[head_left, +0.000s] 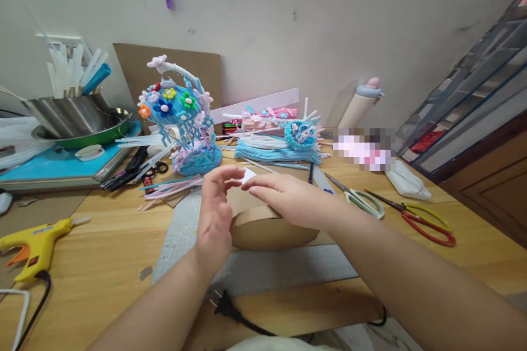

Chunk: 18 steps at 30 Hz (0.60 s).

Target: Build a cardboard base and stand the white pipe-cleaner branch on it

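Framing the curved cardboard piece [275,234] over the grey mat [288,269], the left hand [216,216] curls at its left and the right hand [288,196] arches across its top; whether either grips it, I cannot tell. Right of it, pale-handled scissors [349,195] lie on the worktop [473,263].

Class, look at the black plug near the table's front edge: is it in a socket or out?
Out: the black plug lies loose, its metal prongs bare.

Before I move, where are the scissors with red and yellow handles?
On the right side of the head view, the scissors lie on the wooden table, just right of the pale-handled pair.
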Motion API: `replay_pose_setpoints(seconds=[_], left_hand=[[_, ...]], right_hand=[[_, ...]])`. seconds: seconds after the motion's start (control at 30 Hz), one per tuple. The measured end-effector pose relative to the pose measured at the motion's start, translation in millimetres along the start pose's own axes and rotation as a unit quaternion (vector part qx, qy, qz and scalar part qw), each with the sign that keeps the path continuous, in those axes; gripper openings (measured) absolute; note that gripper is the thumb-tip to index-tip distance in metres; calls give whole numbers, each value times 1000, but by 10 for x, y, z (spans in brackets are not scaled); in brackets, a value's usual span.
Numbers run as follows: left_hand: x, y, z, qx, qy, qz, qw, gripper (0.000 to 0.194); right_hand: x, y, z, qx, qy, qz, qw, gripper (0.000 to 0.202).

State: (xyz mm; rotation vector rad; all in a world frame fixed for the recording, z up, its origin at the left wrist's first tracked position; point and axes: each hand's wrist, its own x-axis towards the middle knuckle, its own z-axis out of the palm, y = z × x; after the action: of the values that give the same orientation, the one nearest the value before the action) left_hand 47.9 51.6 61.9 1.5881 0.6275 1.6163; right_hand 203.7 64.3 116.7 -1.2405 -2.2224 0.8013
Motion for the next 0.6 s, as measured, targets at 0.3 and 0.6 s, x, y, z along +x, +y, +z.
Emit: replay_pose_setpoints(seconds=[0.3,0.6], left_hand=[[10,-24,11,-80,61,-134,986,46],[91,-141,-124,-206,98,-221,948,36]], right_hand=[[62,5,-2,14,-10,18,1000,28],[84,-3,-9,1,-13,53,999,31]])
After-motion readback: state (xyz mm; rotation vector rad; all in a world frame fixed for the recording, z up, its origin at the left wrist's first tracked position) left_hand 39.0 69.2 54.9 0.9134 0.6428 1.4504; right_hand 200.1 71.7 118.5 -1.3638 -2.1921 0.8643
